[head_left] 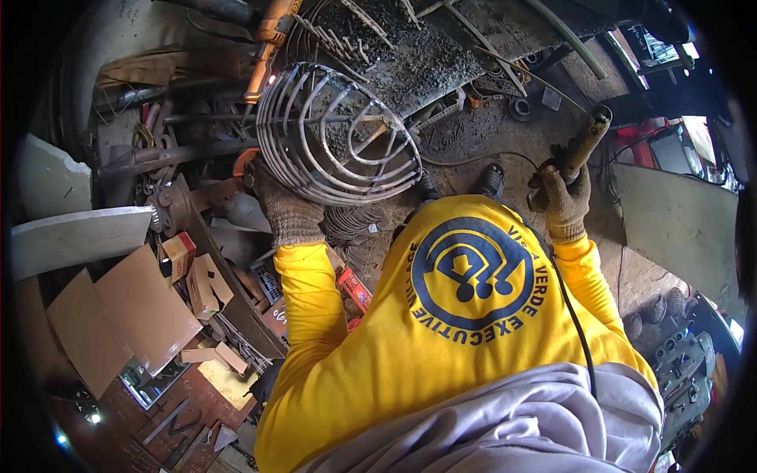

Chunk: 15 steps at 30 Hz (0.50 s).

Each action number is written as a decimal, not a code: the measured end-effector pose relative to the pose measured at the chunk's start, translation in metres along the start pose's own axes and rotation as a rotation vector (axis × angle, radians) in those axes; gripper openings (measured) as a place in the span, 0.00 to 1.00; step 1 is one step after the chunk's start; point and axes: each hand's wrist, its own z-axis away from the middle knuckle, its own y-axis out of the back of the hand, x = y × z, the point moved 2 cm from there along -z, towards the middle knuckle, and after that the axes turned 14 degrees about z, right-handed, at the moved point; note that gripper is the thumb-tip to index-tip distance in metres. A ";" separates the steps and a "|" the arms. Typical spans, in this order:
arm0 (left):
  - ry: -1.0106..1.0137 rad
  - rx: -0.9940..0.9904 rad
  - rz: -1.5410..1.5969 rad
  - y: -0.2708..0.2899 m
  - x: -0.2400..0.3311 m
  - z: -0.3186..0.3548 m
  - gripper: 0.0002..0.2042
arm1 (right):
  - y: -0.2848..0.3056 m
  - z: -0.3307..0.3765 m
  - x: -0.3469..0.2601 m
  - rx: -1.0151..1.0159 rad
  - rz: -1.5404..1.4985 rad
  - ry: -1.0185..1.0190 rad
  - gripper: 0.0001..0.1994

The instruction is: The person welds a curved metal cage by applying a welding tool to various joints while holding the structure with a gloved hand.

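Note:
A rounded cage of bent metal rods (pixel 296 150), with many curved bars and a smaller inner ring, is tilted over the work surface. My left hand (pixel 288 206), in a brown knit glove, grips its lower left edge; the fingertips are partly hidden. Close by these fingers is an orange curved tool part (pixel 244 162). In my gloved right hand (pixel 564 201) is a worn welding electrode holder (pixel 585 146), held off to the right of the cage. A thin welding rod (pixel 536 79) sticks out from its tip toward the upper left.
A dark bench top (pixel 426 71) covered in grit and metal rods lies ahead. An orange power tool (pixel 268 51) rests behind the cage. Cardboard boxes (pixel 130 311) and hand tools crowd the left. A cable (pixel 485 160) crosses the floor; a grey sheet panel (pixel 678 229) stands right.

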 end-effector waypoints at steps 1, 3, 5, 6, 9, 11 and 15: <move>-0.122 0.369 -0.206 -0.003 -0.001 0.003 0.29 | -0.001 0.000 0.000 -0.008 -0.002 0.006 0.21; -0.127 0.313 -0.180 0.000 -0.002 0.001 0.31 | -0.001 0.000 0.000 -0.016 -0.003 0.012 0.21; -0.131 0.262 -0.151 -0.005 -0.007 0.000 0.32 | -0.002 0.000 0.002 -0.032 0.054 0.021 0.22; -0.121 0.289 -0.146 -0.007 -0.010 0.000 0.32 | -0.002 0.000 0.002 -0.032 0.057 0.019 0.22; -0.091 0.374 -0.133 -0.018 -0.019 0.000 0.33 | -0.004 -0.002 0.000 -0.031 0.059 0.017 0.22; -0.071 0.428 -0.123 -0.022 -0.023 0.001 0.33 | -0.005 -0.003 -0.001 -0.032 0.055 0.015 0.23; -0.068 0.382 -0.116 0.011 -0.020 -0.001 0.30 | -0.005 -0.003 0.002 -0.043 0.032 0.011 0.23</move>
